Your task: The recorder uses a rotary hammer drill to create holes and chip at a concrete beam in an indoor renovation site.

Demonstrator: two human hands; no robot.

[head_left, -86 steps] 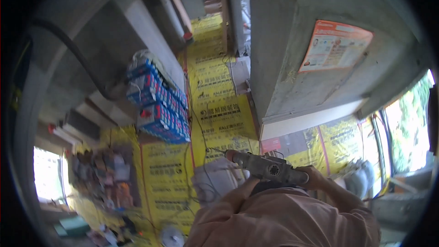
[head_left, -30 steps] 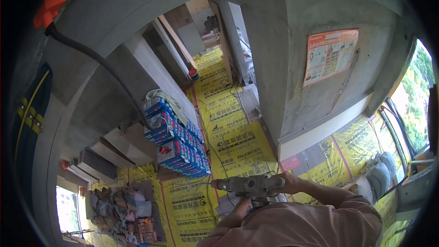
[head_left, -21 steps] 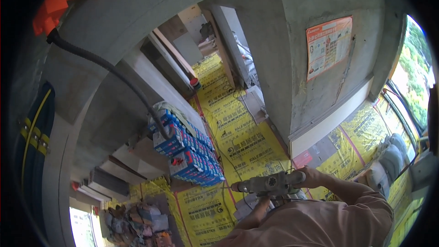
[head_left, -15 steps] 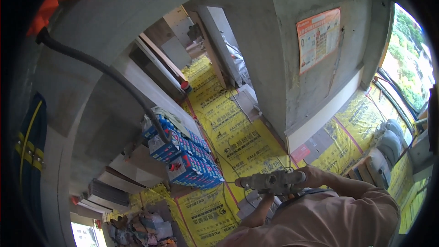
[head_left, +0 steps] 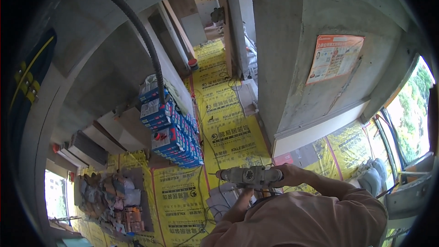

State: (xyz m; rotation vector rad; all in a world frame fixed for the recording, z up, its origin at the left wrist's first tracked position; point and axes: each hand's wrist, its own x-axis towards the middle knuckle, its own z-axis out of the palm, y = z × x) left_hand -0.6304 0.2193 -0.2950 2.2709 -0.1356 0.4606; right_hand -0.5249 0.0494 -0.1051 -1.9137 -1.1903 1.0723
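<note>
Both hands grip a dusty grey hammer drill (head_left: 249, 176) held crosswise low in my view, its thin bit pointing left. My right hand (head_left: 288, 173) is wrapped round the rear end. My left hand (head_left: 247, 194) is underneath, closed on the tool and partly hidden by it. Below and behind the drill lie cables (head_left: 210, 212) and a pale sheet (head_left: 218, 201) on the yellow-covered floor (head_left: 178, 201).
Stacked blue boxes (head_left: 167, 142) stand left of the passage beside a hanging grey hose (head_left: 146, 36). A concrete pillar (head_left: 283, 64) carries an orange-bordered poster (head_left: 334, 59). Debris (head_left: 109, 196) and leaning boards (head_left: 114, 130) are at left; grey sacks (head_left: 372, 176) lie by the right window.
The view has shifted and rotated over the last second, losing the orange object at upper left. The drill sits slightly further left and higher in view than half a second ago, still in both hands.
</note>
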